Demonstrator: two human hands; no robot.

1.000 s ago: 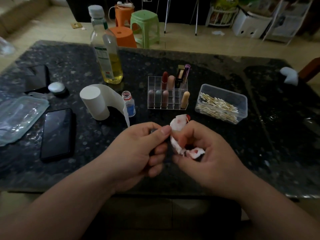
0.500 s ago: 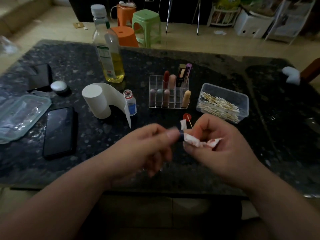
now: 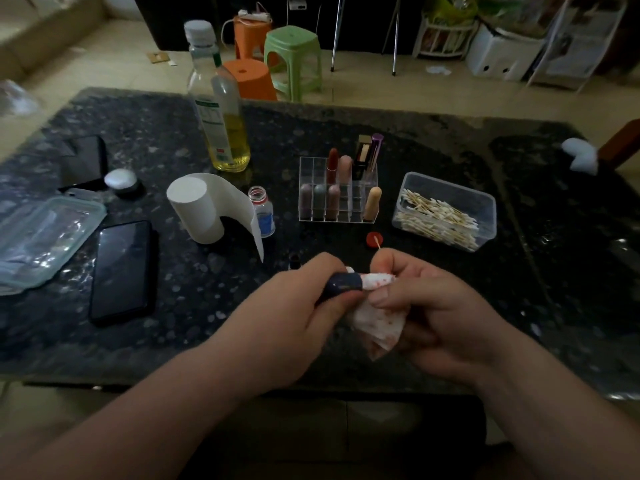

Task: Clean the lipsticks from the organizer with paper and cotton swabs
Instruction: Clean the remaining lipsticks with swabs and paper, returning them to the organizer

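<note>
While the dark-blue lipstick (image 3: 343, 286) is held low over the near part of the worktop (image 3: 519, 271), forward of the organizer (image 3: 337, 216), its open end is buried in a fold of red-stained paper (image 3: 379, 322).

Left hand (image 3: 294, 317): fingers and thumb curled round the barrel, a firm grip. Right hand (image 3: 426, 306): thumb and fingers pinch the paper against the tube's end. The thin stick of a cotton swab (image 3: 378, 244) projects above this hand and appears tucked between its fingers. The hold itself is hidden.

Step in hand, in my assessment: wiping the tube's end with paper. The paper is heavily spotted, so some residue has come off. Whether the tube is clean cannot be told, as the paper covers it.

The organizer is clear and compartmented and stands behind the hands, with several lipsticks (image 3: 333, 200) upright in it. With one tube in work among many, the task is judged far from complete.

Surroundings: a clear box of swabs (image 3: 446, 213) lies right of the organizer, and a small red cap (image 3: 371, 237) lies between the organizer and the hands. A small open bottle (image 3: 262, 213) and a paper roll (image 3: 201, 207) stand to its left.

The next move calls for a clean patch of paper, or the swab for the rim. The left hand must keep a steady counter-grip. The tube then goes to a free compartment without tipping its neighbours.
</note>
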